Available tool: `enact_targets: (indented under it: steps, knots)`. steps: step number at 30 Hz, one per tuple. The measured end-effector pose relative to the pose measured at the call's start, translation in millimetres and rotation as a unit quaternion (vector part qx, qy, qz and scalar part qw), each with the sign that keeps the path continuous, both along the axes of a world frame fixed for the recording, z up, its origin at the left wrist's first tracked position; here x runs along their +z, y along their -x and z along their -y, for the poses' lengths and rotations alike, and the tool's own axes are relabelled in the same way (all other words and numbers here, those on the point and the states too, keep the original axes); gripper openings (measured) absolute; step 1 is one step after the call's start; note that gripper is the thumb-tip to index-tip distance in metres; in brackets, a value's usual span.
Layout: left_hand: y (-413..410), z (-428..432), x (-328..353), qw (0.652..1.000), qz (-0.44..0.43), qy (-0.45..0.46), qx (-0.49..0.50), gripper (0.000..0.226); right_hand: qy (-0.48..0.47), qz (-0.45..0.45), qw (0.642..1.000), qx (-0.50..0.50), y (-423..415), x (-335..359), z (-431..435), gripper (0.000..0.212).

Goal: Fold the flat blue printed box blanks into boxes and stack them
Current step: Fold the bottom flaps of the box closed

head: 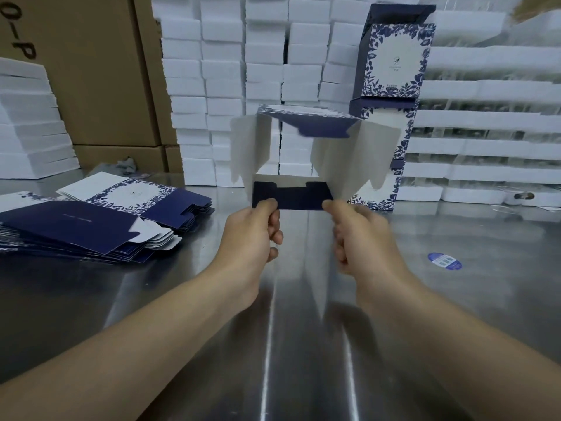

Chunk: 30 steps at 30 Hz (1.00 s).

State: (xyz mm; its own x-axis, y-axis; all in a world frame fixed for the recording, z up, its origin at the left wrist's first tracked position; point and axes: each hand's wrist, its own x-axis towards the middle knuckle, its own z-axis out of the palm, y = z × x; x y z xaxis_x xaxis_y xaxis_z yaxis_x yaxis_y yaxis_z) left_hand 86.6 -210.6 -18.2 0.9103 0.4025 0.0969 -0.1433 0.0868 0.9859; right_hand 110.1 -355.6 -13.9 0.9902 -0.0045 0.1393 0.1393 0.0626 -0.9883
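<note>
Our bare forearms reach over the shiny steel worktop point(273, 329). Our left hand point(255, 235) and right hand point(361, 235) each pinch a lower corner of the dark blue end flap point(291, 197) of a half-opened blue floral-printed card box point(315, 124), fingers point(275, 229) curled on it, held clear above the worktop. We judge we are closing this end. Next we must fold the white side flaps inward, tuck the blue flap, then add it to the stack of finished blue floral boxes point(391, 65) behind. The pile of flat blue printed blanks point(91, 226) lies at left.

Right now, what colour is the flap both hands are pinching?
The flap is plain dark navy, seen in the head view.
</note>
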Motion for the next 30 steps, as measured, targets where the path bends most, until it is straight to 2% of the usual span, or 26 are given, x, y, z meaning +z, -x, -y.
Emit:
enact_targets:
  steps: [5,8,10,13,15,20,25,30]
  knots:
    - [-3,-6,-2,0.996,0.000,-0.066,0.056,0.033,0.054,0.111,0.990,-0.074,3,6,9,0.068]
    - [-3,-8,-3,0.988,0.027,-0.131,0.076,0.038,0.120,0.133,0.980,-0.088,4,11,13,0.081]
    - [-2,-10,-3,0.971,0.064,-0.209,0.100,0.044,0.192,0.126,0.969,-0.086,3,13,15,0.096]
    - [2,-11,-1,0.933,0.106,-0.325,0.113,0.044,0.238,0.121,0.960,-0.081,-1,12,19,0.087]
    - [6,-9,2,0.920,0.121,-0.358,0.108,0.040,0.224,0.133,0.963,-0.070,-5,11,21,0.081]
    - [9,-12,10,0.907,0.139,-0.381,0.113,0.042,0.216,0.193,0.954,-0.077,-16,11,29,0.075]
    - [12,-8,12,0.898,0.141,-0.403,0.108,0.035,0.151,0.135,0.979,-0.033,-21,12,33,0.097]
    - [8,-17,14,0.918,0.129,-0.360,0.103,0.045,0.152,0.180,0.970,0.056,-17,16,34,0.082]
